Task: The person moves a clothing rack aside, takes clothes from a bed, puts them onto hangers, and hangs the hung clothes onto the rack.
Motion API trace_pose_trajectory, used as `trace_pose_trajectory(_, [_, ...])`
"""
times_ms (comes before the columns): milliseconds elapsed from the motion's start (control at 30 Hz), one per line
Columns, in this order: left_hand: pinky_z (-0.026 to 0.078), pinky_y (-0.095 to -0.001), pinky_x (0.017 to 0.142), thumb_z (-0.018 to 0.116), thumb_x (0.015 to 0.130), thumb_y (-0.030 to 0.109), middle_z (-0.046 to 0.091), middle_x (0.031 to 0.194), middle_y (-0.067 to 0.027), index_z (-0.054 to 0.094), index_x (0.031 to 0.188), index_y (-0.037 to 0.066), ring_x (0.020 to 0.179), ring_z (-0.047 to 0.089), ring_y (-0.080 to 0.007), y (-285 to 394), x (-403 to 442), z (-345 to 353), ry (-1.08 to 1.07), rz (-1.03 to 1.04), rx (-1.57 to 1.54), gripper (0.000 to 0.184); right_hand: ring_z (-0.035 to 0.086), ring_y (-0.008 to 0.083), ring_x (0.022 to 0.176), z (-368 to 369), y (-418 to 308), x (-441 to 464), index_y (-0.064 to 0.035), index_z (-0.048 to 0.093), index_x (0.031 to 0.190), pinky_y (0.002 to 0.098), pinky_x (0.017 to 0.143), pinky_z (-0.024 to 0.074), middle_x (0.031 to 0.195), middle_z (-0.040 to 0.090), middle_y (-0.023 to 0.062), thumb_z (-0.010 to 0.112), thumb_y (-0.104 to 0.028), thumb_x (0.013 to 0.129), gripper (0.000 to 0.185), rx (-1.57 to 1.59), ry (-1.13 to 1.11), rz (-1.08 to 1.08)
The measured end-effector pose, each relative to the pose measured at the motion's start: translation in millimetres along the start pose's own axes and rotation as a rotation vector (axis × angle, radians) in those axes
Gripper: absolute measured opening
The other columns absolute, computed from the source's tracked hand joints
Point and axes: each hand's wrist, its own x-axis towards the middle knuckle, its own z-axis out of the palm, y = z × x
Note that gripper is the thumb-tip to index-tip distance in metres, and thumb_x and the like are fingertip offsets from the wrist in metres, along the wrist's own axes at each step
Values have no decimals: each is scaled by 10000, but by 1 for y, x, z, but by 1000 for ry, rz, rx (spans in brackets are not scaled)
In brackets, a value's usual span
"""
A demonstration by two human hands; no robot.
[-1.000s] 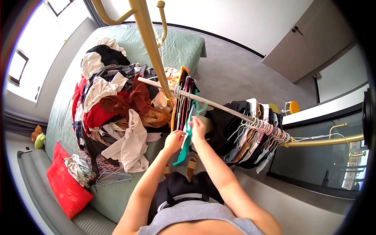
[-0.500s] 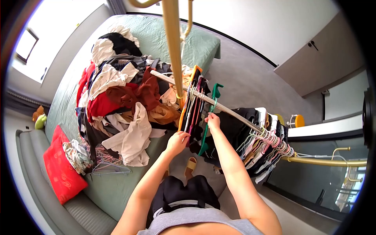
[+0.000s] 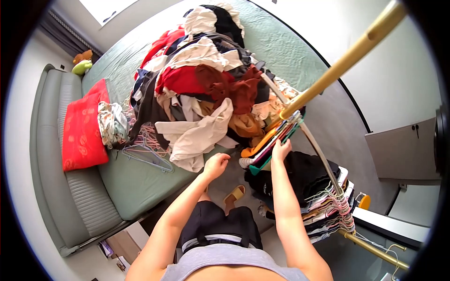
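My right hand (image 3: 281, 151) is at the side of a tight row of hangers on the metal rail (image 3: 321, 152), its fingers closed on a green hanger (image 3: 255, 169). Beside that one, an orange hanger (image 3: 255, 151) and several darker ones hang close together. My left hand (image 3: 217, 165) is in the air to the left of them, fingers curled in, with nothing visible in it. A white garment (image 3: 201, 133) at the near edge of the clothes pile lies just beyond my left hand.
A large heap of clothes (image 3: 187, 56) covers part of the green-sheeted bed (image 3: 124, 187). Loose hangers (image 3: 147, 157) lie by a red cushion (image 3: 84, 131). Packed clothes (image 3: 300, 178) hang along the rail's near end. A gold pole (image 3: 342, 63) crosses above the rail.
My view has swung left. My left hand has come off the orange hanger and drawn away. The green hanger, apart from the others before, is now pressed against the row by my right hand.
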Motion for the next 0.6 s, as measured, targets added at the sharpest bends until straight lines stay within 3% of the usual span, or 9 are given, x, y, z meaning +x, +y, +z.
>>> trace_pose_trajectory(33, [479, -354, 719, 575, 771, 112, 612, 857, -106, 618, 938, 76, 799, 601, -267, -16, 2, -5, 67, -63, -30, 176, 347, 382, 1180, -3, -2, -22, 64, 377, 1240, 415, 1022, 277, 1254, 376, 250, 574, -148, 787, 538, 76, 28, 31])
trace_pose_trajectory(67, [483, -356, 713, 598, 762, 134, 621, 841, -91, 604, 967, 66, 772, 606, -257, -44, 7, -4, 185, -71, -55, 216, 410, 369, 1120, -6, -6, -42, 47, 385, 1237, 414, 994, 318, 1222, 407, 233, 579, -124, 784, 521, 36, 99, -88])
trace_pose_trajectory(133, [474, -364, 765, 645, 739, 168, 609, 956, -112, 561, 1054, 51, 855, 591, -273, -90, 24, -16, 204, -315, -69, 347, 463, 337, 1061, -16, -20, -83, 11, 413, 1223, 400, 965, 349, 1180, 447, 198, 577, -92, 781, 483, 213, -50, -3])
trace_pose_trajectory(233, [448, -386, 835, 690, 717, 209, 545, 1115, -156, 500, 1138, 30, 978, 546, -302, -147, 49, -38, 323, -375, 343, 496, 524, 248, 965, -14, -21, -140, -19, 444, 1194, 344, 856, 429, 1107, 508, 146, 567, -54, 768, 445, 241, -248, 86])
trace_pose_trajectory(333, [398, -415, 907, 699, 712, 244, 445, 1229, -210, 445, 1193, 17, 1108, 454, -350, -165, 68, -68, 207, -455, 397, 590, 555, 181, 881, -10, -27, -181, -15, 471, 1168, 286, 782, 459, 1051, 555, 109, 566, -48, 769, 412, 286, -432, 285])
trace_pose_trajectory(367, [402, -429, 887, 667, 741, 261, 525, 1136, -195, 463, 1179, 47, 1044, 504, -345, -174, 73, -71, 189, -393, 471, 529, 564, 166, 845, -6, -32, -192, -12, 486, 1160, 279, 790, 455, 1027, 572, 91, 574, -55, 773, 400, 324, -453, 376])
trace_pose_trajectory(467, [419, -437, 845, 623, 781, 267, 595, 993, -177, 478, 1164, 73, 946, 556, -347, -202, 96, -77, -234, -341, 376, 453, 562, 160, 914, 2, -54, -205, -29, 481, 1209, 265, 793, 444, 1079, 568, 75, 610, -151, 801, 445, 408, -662, 633])
trace_pose_trajectory(500, [441, -438, 796, 582, 815, 281, 625, 893, -163, 498, 1153, 87, 876, 585, -350, -198, 93, -75, -144, -228, 232, 398, 559, 164, 934, 7, -64, -207, -32, 473, 1223, 266, 795, 441, 1091, 566, 73, 615, -187, 807, 466, 442, -681, 660])
trace_pose_trajectory(600, [473, -418, 733, 589, 805, 201, 626, 924, -185, 566, 1097, 48, 847, 597, -354, -158, 56, -68, -4, 96, -82, 330, 544, 180, 1007, 30, -102, -213, -39, 436, 1281, 278, 810, 435, 1132, 559, 67, 629, -332, 823, 577, 535, -729, 697])
